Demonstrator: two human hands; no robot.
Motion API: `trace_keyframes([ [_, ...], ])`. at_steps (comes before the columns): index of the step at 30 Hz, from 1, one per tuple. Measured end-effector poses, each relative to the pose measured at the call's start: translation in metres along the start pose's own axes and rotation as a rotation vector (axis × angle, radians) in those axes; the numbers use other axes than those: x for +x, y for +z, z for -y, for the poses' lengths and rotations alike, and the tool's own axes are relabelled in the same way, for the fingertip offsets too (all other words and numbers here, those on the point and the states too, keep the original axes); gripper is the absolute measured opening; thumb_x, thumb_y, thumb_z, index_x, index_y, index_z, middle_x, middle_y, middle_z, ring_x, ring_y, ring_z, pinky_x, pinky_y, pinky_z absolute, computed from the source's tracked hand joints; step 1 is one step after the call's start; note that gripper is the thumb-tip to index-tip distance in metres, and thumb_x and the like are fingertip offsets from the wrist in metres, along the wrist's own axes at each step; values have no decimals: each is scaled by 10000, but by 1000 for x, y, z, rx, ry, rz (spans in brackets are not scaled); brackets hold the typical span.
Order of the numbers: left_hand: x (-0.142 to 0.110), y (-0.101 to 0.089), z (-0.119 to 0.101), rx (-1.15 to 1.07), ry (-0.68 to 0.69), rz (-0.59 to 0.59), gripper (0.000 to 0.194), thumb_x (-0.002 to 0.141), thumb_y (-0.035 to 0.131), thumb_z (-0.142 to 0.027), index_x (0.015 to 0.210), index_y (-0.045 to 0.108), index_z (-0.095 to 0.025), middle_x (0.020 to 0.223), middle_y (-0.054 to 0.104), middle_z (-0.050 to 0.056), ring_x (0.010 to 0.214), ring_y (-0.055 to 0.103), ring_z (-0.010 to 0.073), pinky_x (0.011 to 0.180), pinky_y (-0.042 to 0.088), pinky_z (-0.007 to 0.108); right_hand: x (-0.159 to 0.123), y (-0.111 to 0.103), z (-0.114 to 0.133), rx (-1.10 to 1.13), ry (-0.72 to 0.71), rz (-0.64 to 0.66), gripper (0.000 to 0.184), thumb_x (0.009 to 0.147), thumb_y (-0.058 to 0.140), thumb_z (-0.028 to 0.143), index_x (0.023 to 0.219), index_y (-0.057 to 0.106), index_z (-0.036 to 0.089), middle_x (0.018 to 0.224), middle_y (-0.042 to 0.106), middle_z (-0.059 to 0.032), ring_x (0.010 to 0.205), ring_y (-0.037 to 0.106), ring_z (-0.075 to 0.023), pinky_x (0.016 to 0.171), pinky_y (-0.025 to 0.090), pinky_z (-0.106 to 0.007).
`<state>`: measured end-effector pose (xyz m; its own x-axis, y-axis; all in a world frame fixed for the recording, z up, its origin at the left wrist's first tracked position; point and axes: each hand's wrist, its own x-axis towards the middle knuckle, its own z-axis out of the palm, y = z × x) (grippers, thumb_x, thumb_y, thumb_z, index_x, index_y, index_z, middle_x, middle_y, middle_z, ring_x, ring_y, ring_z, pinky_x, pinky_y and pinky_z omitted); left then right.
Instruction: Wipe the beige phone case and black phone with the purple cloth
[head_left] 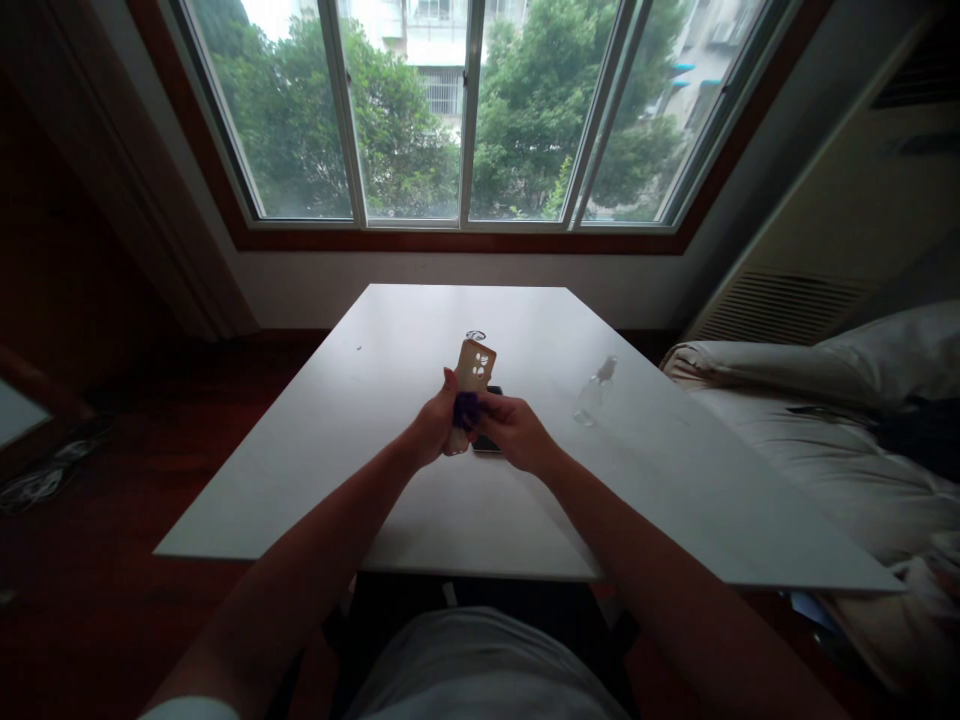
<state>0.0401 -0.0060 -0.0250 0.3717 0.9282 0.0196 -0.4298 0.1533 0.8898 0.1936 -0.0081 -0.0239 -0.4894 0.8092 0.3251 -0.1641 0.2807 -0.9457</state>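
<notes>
My left hand point(432, 428) is closed around a clear, yellowish phone case point(472, 366), holding it tilted above the table. Camera cut-outs show near the case's upper end. A bunched purple cloth point(466, 410) lies against the case, pinched in the fingers of my right hand point(517, 430). Below and partly behind my hands, a dark phone point(487, 443) rests on the table, mostly covered from view. Just beyond the case sits a small dark looped item point(475, 335), too small to make out.
On the white table point(360, 480), a clear bottle point(597, 392) stands to the right of my hands. A pale sofa point(787, 430) adjoins the right side. Windows point(409, 120) rise past the far edge. Cables point(45, 475) lie at the far left.
</notes>
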Motion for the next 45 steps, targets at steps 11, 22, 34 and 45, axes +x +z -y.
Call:
trace_keyframes([
  [11, -1, -4, -19, -165, -85, 139, 799, 933, 336, -770, 1389, 572, -158, 1051, 712, 161, 617, 674, 243, 444, 527, 353, -4, 4, 4, -4, 109, 130, 285, 831, 764, 393, 956, 701, 145, 725, 669, -27, 591, 595, -134, 556, 496, -268],
  [22, -6, 0, -27, -281, 12, 147, 632, 993, 384, -595, 1373, 597, -138, 1365, 621, 168, 1157, 647, 326, 882, 580, 455, 9, -29, 9, 153, -208, -657, 319, 817, 773, 422, 994, 606, 215, 968, 698, -22, 700, 665, -143, 460, 456, -212],
  [34, -6, 0, -26, -314, -80, 192, 588, 973, 434, -517, 1373, 599, -119, 1398, 596, 191, 1180, 634, 358, 867, 588, 489, 10, -30, 2, -44, -374, -775, 337, 813, 793, 382, 1004, 577, 209, 958, 671, -24, 858, 654, -167, 612, 556, -262],
  [45, -8, -4, -27, -362, -152, 348, 608, 998, 390, -493, 1422, 537, -82, 1337, 623, 229, 1162, 648, 370, 892, 576, 522, 9, -29, 2, -133, -496, -777, 310, 851, 761, 386, 1024, 566, 218, 973, 658, -9, 850, 663, -160, 688, 609, -312],
])
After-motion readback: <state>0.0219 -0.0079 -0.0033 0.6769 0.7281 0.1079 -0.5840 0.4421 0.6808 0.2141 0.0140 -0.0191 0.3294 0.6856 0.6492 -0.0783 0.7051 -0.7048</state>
